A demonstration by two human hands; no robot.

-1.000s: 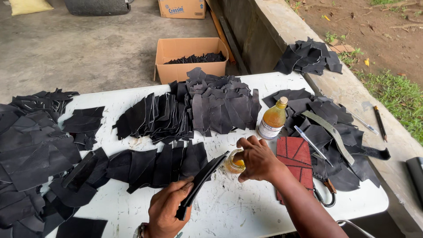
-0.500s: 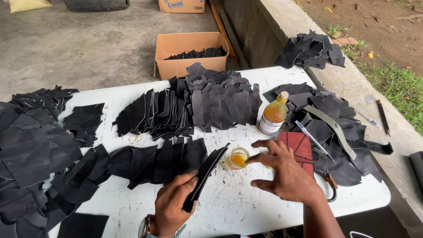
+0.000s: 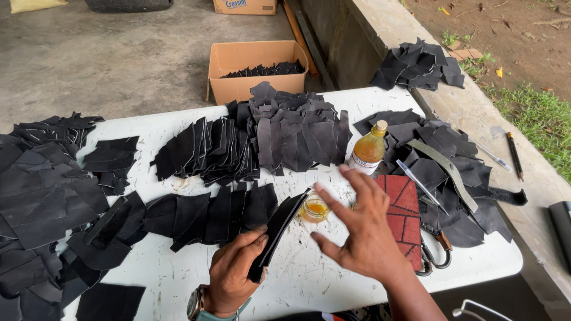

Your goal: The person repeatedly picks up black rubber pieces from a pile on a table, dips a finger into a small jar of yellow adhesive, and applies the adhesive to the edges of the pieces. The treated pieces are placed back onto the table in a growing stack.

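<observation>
**Black strip gripped in one hand, the other spread above the little jar**

The left hand (image 3: pixel 235 270) grasps a long black leather strip (image 3: pixel 278 229), thumb on top and fingers curled beneath its lower end; the strip runs up and away from those fingers toward the small glass jar of amber liquid (image 3: pixel 313 208), and its far tip ends just beside the jar. A watch (image 3: pixel 195 304) sits on that wrist.

The right hand (image 3: pixel 363 235) holds nothing. Its fingers (image 3: pixel 357 181) are released and fanned wide, palm down, above the white table (image 3: pixel 333 276). The jar sits just off the thumb and forefinger tips, on their left, not touched by them. Under the heel and outer edge of this hand lies a red patterned block (image 3: pixel 404 208), partly covered by it. Beyond the spread fingertips stands a bottle of amber liquid (image 3: pixel 367 150) with a cork-coloured stopper, upright, near a heap of black leather pieces (image 3: pixel 297 128).

Left of the gripping fingers, a row of overlapping black pieces (image 3: pixel 196 217) lies flat on the table, touching the strip's side. To the right of the open hand a pen (image 3: pixel 419 184) and a grey strip (image 3: pixel 449 172) rest on more black pieces. Well past everything, on the floor, an open cardboard box (image 3: pixel 238 65) holds dark scraps.
</observation>
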